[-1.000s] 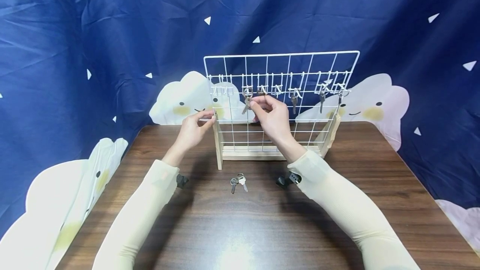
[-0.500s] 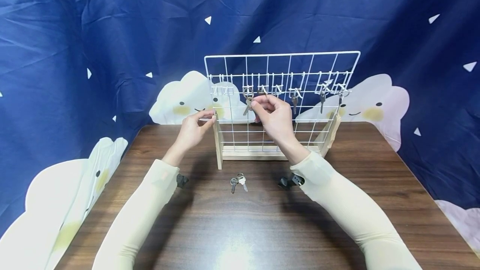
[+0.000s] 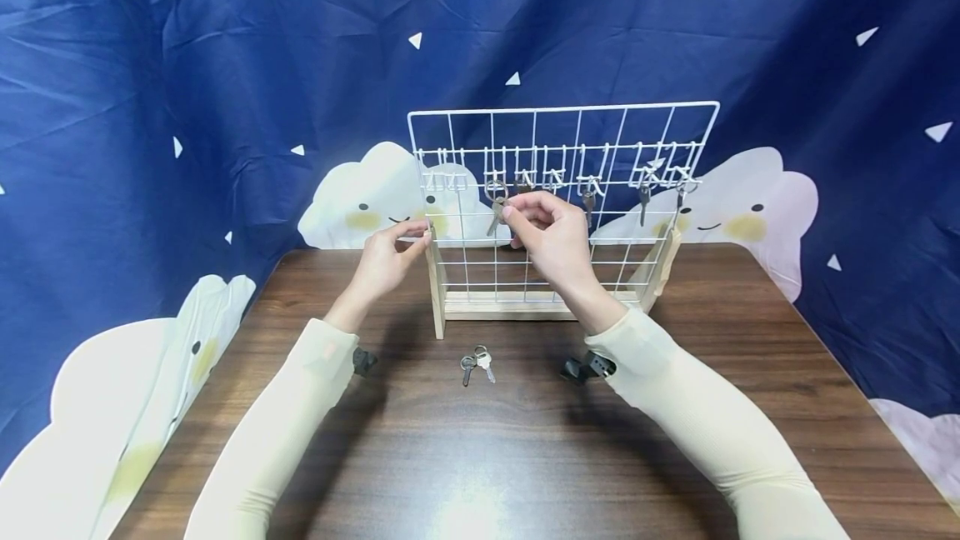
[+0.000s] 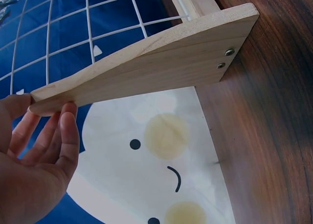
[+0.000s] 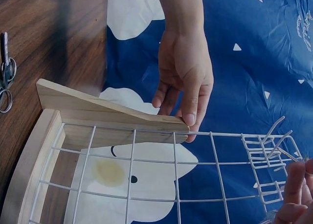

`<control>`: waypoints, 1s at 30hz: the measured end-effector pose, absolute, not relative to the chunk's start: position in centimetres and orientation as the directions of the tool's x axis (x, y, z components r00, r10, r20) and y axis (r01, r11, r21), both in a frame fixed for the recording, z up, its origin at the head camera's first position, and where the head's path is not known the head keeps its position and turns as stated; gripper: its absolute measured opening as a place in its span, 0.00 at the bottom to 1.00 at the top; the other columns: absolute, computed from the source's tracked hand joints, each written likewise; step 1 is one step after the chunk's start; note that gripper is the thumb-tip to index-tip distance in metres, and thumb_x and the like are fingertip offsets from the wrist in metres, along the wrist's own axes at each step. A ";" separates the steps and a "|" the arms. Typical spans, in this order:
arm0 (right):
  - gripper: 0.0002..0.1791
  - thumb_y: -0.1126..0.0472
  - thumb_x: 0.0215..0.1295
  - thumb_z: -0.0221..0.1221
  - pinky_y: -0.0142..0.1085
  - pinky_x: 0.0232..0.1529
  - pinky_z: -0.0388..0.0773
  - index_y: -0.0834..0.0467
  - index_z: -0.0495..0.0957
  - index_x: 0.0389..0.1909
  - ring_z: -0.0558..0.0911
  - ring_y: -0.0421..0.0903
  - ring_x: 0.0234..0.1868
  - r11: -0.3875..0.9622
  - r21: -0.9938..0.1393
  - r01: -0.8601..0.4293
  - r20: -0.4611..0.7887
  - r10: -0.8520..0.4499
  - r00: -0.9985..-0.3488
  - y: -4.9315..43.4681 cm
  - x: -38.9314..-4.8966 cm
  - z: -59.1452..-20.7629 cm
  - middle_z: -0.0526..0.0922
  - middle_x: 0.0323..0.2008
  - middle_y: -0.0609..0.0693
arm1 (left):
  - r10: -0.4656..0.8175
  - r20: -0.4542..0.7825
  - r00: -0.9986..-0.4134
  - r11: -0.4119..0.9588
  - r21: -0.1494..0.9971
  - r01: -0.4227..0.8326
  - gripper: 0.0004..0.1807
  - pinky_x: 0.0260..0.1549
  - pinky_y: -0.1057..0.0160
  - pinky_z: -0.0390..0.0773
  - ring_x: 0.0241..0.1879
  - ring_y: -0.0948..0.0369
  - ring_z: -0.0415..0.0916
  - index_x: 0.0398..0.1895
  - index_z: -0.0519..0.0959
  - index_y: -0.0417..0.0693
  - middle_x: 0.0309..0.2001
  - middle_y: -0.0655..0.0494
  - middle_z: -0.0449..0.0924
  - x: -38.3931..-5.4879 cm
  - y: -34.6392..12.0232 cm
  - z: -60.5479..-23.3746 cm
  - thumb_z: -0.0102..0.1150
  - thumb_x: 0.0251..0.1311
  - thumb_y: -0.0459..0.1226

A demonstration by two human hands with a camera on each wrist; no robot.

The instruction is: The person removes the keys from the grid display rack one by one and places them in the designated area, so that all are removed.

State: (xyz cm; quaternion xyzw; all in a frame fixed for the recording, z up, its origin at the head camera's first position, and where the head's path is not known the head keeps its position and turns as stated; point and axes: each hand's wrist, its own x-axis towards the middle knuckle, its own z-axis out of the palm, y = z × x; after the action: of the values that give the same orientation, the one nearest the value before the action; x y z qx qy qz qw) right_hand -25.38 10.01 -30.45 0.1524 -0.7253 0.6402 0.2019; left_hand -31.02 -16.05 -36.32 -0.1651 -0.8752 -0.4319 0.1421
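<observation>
My right hand (image 3: 555, 238) pinches a key (image 3: 496, 219) at the front of the white wire grid rack (image 3: 564, 109). The key's ring (image 3: 496, 188) is up at one of the rack's hooks; in the right wrist view, only the fingertips (image 5: 295, 175) show beside the hooks. With thumb and fingers, my left hand (image 3: 382, 261) grips the upper end of the rack's left wooden side panel (image 4: 146, 62). Both hands are raised above the table.
Two keys on rings (image 3: 485, 363) lie on the brown table (image 3: 420, 440) in front of the rack. More keys (image 3: 589, 205) hang from hooks farther right, some partly behind the hand. A blue curtain (image 3: 262, 48) with clouds stands behind.
My right hand has shifted slightly to the right and down, still pinching the key. The left hand keeps its grip on the side panel, unmoved.
</observation>
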 end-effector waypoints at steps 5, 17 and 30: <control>0.10 0.59 0.64 0.67 0.30 0.20 0.77 0.63 0.84 0.40 0.82 0.45 0.18 0.131 -0.868 -0.480 0.487 0.026 -0.873 10.2 -24.9 -30.3 0.88 0.28 0.53 | 0.166 0.394 -0.904 0.567 0.711 0.415 0.17 0.52 0.53 0.85 0.48 0.47 0.86 0.57 0.81 0.47 0.51 0.45 0.86 -31.1 -16.1 -36.3 0.62 0.67 0.42; 0.11 0.56 0.63 0.68 0.29 0.19 0.71 0.59 0.84 0.39 0.80 0.41 0.18 0.176 -0.906 -0.386 0.385 -0.044 -0.922 10.4 -23.6 -30.3 0.86 0.23 0.38 | 0.171 0.395 -0.903 0.557 0.717 0.419 0.17 0.52 0.52 0.84 0.48 0.46 0.86 0.57 0.81 0.47 0.51 0.44 0.86 -31.2 -16.1 -36.3 0.62 0.67 0.42; 0.09 0.56 0.63 0.67 0.29 0.23 0.76 0.57 0.85 0.38 0.82 0.41 0.19 0.256 -0.907 -0.333 0.313 -0.117 -0.942 10.9 -23.2 -32.0 0.87 0.23 0.41 | 0.164 0.387 -0.907 0.562 0.720 0.408 0.18 0.51 0.52 0.85 0.48 0.46 0.86 0.57 0.81 0.47 0.52 0.44 0.86 -31.0 -16.0 -36.2 0.62 0.67 0.41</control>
State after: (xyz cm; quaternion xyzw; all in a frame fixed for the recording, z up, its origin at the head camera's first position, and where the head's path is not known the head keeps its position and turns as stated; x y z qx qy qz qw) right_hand -23.23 10.92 -32.00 0.1430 -0.7871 0.5931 0.0913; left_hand -31.00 -16.04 -36.24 -0.1639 -0.8726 -0.4386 0.1393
